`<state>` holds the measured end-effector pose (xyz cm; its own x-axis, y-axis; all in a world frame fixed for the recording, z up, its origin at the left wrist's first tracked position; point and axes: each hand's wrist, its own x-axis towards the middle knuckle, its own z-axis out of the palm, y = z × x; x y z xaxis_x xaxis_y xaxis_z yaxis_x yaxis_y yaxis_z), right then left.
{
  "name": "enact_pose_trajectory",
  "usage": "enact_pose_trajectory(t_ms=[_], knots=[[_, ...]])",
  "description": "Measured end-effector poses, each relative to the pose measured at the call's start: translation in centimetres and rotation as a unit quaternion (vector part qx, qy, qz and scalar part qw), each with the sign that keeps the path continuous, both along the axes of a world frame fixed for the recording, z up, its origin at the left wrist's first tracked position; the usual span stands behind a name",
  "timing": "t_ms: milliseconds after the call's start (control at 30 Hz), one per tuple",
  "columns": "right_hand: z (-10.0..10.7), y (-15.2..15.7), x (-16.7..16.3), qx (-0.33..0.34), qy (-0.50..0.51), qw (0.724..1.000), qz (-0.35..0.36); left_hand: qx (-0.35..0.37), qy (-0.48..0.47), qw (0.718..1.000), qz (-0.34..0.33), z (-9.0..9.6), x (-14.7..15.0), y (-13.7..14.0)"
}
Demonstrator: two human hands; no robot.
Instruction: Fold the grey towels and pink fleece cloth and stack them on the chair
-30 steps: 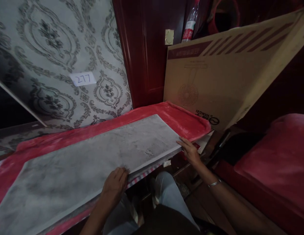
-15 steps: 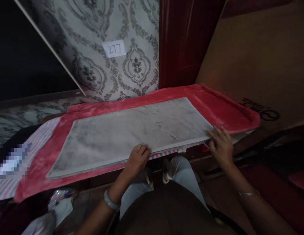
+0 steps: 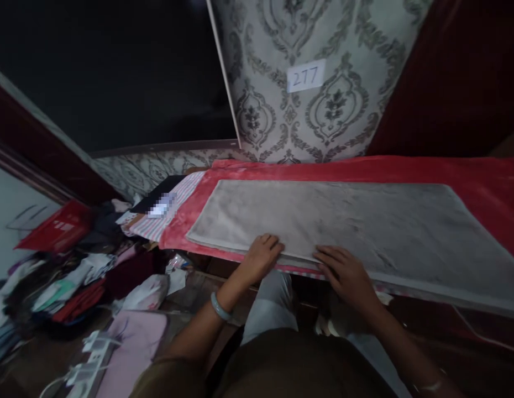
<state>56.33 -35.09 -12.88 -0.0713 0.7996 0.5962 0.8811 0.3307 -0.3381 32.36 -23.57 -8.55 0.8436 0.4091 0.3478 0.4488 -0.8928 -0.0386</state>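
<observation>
A long grey plush cloth [image 3: 290,213], folded in layers, lies flat on a red plush blanket [image 3: 368,168]. My left hand [image 3: 262,257] is at the cloth's near edge, its fingers bent over the border and its thumb hidden. A short way to the right, my right hand [image 3: 346,276] holds the same edge, fingers on top and thumb lower down. Between the hands the layers part slightly at the edge. Striped fabric [image 3: 186,190] shows from under the red blanket at the left end.
Behind stand a patterned wall with a paper label [image 3: 305,76] reading 277 and a large dark screen [image 3: 157,72]. At the left are a red basket [image 3: 56,225], piled clothes [image 3: 85,276], a pink board-like item [image 3: 136,337] and a white power strip [image 3: 89,362].
The view has swung left, showing more of the floor clutter. My right hand has come from the cloth's right corner along the near edge, close to my left hand.
</observation>
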Motion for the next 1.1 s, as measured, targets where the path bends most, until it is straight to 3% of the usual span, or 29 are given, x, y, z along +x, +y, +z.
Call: enact_pose_trajectory(t_ms=[167,300,433,567,733,867,1100], knots=[[-0.4,-0.1,-0.1,0.009,-0.023,1.0,-0.007,-0.038,-0.004,0.993,0.116,-0.3,-7.9,3.5],[-1.1,0.1,-0.4,0.03,-0.032,0.999,-0.012,-0.06,-0.007,0.987,0.151,-1.0,-11.5,5.4],[-1.9,0.0,-0.4,0.031,-0.038,0.999,-0.006,-0.049,-0.022,0.989,0.14,-2.0,-12.3,5.5],[-1.8,-0.5,0.0,0.032,-0.051,0.998,0.007,-0.032,-0.027,0.985,0.17,-2.6,-12.7,5.1],[-1.1,0.5,0.7,0.045,-0.09,0.994,0.051,-0.022,-0.003,0.967,0.253,-1.6,-15.3,5.9],[-1.2,2.6,-0.1,0.053,-0.13,0.987,0.072,-0.025,0.006,0.96,0.28,-0.7,-17.9,6.7],[-2.0,2.9,-1.4,0.05,-0.086,0.988,0.118,-0.034,-0.016,0.954,0.297,-1.6,-19.1,6.9]])
